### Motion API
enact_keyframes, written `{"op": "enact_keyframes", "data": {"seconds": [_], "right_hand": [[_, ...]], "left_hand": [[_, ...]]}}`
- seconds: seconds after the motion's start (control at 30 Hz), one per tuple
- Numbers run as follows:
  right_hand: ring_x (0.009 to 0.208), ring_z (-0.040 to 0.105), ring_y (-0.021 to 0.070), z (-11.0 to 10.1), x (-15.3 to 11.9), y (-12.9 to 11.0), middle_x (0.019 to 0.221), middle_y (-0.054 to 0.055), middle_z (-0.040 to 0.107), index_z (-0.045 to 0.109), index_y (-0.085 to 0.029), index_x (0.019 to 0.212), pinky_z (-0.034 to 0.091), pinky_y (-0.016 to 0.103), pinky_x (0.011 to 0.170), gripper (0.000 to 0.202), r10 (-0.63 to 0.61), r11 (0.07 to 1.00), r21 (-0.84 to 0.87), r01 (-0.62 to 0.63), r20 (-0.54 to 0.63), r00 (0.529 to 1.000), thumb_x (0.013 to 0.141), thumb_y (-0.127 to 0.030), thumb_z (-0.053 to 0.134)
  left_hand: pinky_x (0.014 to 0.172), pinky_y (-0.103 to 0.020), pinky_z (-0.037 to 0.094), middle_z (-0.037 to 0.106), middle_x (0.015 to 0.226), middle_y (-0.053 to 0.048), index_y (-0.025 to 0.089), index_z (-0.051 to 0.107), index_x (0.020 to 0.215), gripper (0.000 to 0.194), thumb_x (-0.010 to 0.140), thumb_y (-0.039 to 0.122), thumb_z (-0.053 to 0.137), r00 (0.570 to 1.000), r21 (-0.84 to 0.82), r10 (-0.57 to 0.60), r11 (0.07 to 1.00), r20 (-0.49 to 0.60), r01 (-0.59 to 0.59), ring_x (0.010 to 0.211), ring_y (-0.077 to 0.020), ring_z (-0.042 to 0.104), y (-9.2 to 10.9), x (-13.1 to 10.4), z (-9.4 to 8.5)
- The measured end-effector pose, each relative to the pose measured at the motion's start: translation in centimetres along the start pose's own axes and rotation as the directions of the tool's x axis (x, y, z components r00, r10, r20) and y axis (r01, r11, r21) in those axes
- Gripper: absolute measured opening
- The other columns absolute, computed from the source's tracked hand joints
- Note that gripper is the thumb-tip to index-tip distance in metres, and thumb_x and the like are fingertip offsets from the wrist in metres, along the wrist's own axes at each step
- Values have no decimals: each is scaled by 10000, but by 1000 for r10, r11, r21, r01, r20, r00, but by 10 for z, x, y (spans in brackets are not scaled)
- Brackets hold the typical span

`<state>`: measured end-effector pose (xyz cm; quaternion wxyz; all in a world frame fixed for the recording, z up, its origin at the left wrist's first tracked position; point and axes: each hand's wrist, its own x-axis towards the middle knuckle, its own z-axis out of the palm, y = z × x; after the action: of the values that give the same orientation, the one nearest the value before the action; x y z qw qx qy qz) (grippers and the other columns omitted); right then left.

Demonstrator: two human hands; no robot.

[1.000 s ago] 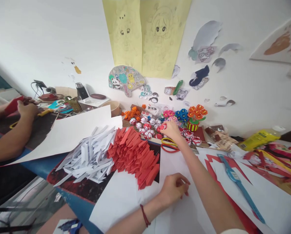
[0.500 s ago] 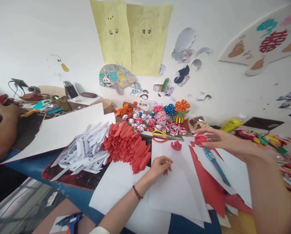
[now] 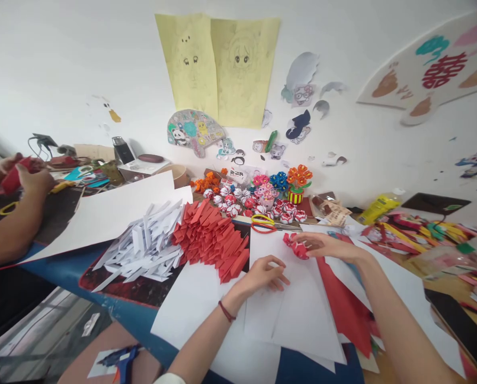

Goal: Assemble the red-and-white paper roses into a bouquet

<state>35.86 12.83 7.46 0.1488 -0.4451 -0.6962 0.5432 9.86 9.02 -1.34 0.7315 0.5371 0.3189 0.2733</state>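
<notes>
My right hand [image 3: 320,246] holds a red folded-paper flower [image 3: 301,250] by its fingertips, low over the white sheets. Just beyond it lies a second red paper flower [image 3: 287,238]; whether the two touch I cannot tell. My left hand [image 3: 265,274] rests over the white paper [image 3: 302,309], fingers loosely bent and apart, with nothing visible in it. To its left is a heap of folded red paper strips [image 3: 212,237], and past that a pile of white strips [image 3: 142,245]. Yellow-and-red-handled scissors [image 3: 263,223] lie behind the flowers.
Finished red-and-white paper flowers [image 3: 258,205] crowd the back by the wall. Red sheets [image 3: 342,298] lie under my right forearm, beside a yellow bottle [image 3: 380,207]. At far left, another person's hands [image 3: 34,181] hold red paper. A blue glue gun [image 3: 122,362] is below the table edge.
My right hand has moved left and nearer with the red flower, bringing it beside the one on the paper. My left hand's fingers have spread slightly. The other person's hands have shifted.
</notes>
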Motion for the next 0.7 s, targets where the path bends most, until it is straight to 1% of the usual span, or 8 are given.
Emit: {"op": "enact_keyframes", "data": {"seconds": [0.1, 0.2, 0.27, 0.33, 0.4, 0.5, 0.57, 0.7], "right_hand": [[1051, 640, 257, -2, 7, -3, 1362, 102, 566, 578, -281, 1297, 536, 389, 881, 546, -14, 980, -199, -14, -138, 990, 786, -466, 638], [858, 658, 240, -5, 21, -11, 1199, 85, 662, 648, -308, 1179, 547, 390, 775, 389, -75, 884, -458, -94, -337, 939, 807, -388, 567], [769, 642, 241, -1, 44, -21, 1093, 72, 691, 657, -291, 1141, 534, 423, 752, 350, -125, 842, -529, -110, -389, 913, 816, -335, 534], [764, 637, 232, 7, 79, -35, 1058, 47, 693, 645, -270, 1144, 526, 397, 732, 343, -203, 797, -600, -77, -384, 901, 819, -288, 537], [815, 639, 218, 19, 122, -50, 1050, 34, 691, 632, -254, 1159, 515, 346, 746, 335, -275, 737, -675, -25, -333, 902, 837, -255, 541], [1087, 588, 233, 36, 190, -67, 1187, 70, 641, 578, -223, 1255, 455, 333, 932, 401, -353, 644, -765, 1, -296, 888, 861, -178, 519], [1153, 552, 247, 42, 228, -73, 1271, 117, 583, 519, -206, 1341, 427, 352, 974, 488, -377, 577, -817, -13, -281, 883, 866, -100, 480], [1191, 521, 243, 42, 276, -74, 1341, 125, 525, 489, -243, 1389, 398, 357, 1007, 601, -406, 459, -888, -19, -228, 885, 853, 17, 406]], "left_hand": [[489, -208, 420, 733, 820, -88, 159, 533, 1069, 404, 811, 461, 606, 998, 123, 32, 992, -58, -25, 517, -113, 615, -4, -1, 3], [525, -218, 432, 726, 805, -54, 165, 542, 1099, 304, 829, 302, 566, 993, 311, 72, 950, -99, -38, 513, -108, 603, -6, -1, 7], [583, -239, 448, 720, 783, -34, 167, 557, 1119, 308, 818, 229, 550, 986, 453, 105, 891, -126, -37, 546, -121, 608, -6, -2, 10], [650, -269, 459, 719, 786, -32, 167, 572, 1142, 341, 804, 205, 554, 979, 565, 134, 825, -152, -25, 624, -155, 626, -6, -3, 12], [698, -295, 459, 722, 808, -41, 168, 580, 1168, 375, 796, 209, 565, 973, 632, 150, 775, -177, -4, 711, -193, 640, -5, -4, 12], [710, -315, 453, 727, 827, -53, 170, 580, 1202, 417, 787, 201, 564, 970, 670, 137, 742, -200, 33, 758, -225, 642, -4, -4, 11], [700, -317, 447, 731, 832, -55, 173, 586, 1202, 427, 777, 195, 568, 972, 670, 116, 740, -202, 52, 758, -231, 642, -4, -3, 11], [649, -303, 424, 739, 841, -62, 172, 596, 1190, 421, 771, 197, 559, 974, 672, 104, 737, -204, 62, 736, -234, 637, -5, -2, 10]]}}
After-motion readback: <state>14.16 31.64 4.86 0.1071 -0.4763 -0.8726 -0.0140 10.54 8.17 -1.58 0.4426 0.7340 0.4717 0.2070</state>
